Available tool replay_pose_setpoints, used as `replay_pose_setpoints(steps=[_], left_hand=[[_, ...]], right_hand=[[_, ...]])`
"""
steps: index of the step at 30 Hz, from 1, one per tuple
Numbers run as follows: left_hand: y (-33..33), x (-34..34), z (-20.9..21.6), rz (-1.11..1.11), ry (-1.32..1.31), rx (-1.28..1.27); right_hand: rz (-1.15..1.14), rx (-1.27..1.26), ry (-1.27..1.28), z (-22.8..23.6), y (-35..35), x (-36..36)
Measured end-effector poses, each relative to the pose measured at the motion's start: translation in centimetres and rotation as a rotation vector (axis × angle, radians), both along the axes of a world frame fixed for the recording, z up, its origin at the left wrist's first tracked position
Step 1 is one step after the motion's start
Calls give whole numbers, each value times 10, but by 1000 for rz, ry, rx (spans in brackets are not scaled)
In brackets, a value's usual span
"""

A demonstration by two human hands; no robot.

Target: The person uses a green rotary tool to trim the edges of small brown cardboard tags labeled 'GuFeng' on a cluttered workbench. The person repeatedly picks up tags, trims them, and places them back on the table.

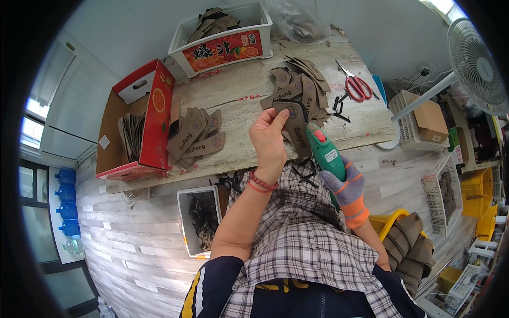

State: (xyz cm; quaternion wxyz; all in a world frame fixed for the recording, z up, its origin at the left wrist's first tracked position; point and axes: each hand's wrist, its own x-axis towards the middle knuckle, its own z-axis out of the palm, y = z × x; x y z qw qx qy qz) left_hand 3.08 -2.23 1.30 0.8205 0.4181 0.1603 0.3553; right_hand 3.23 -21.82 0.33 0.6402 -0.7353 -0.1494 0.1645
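My left hand (268, 139), with beads round the wrist, pinches a flat brown printed fabric tab (298, 130) by its upper end. My right hand (347, 190), in a grey and orange knit glove, is wrapped round a green handheld electric cutter (327, 153). The cutter's red-marked front end is right beside the tab; whether its blade touches the tab cannot be made out. Just beyond my hands lies a heap of similar brown tabs (310, 85). Black scraps (342, 108) and red-handled scissors (358, 86) are to the right of it.
A second pile of tabs (196, 135) lies beside a red cardboard box (155, 114) at left. A white bin (222, 50) stands at the back. Below the table edge is a tub of black scraps (199, 217). A yellow basket (384, 222) and a fan (477, 66) are to the right.
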Motion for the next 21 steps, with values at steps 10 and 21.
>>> replay_pose_setpoints(steps=[10, 21], left_hand=[[1, -9, 0, -123, 106, 55], [23, -17, 10, -204, 195, 362]], right_hand=[[12, 32, -46, 12, 0, 1], [80, -74, -50, 9, -7, 2]])
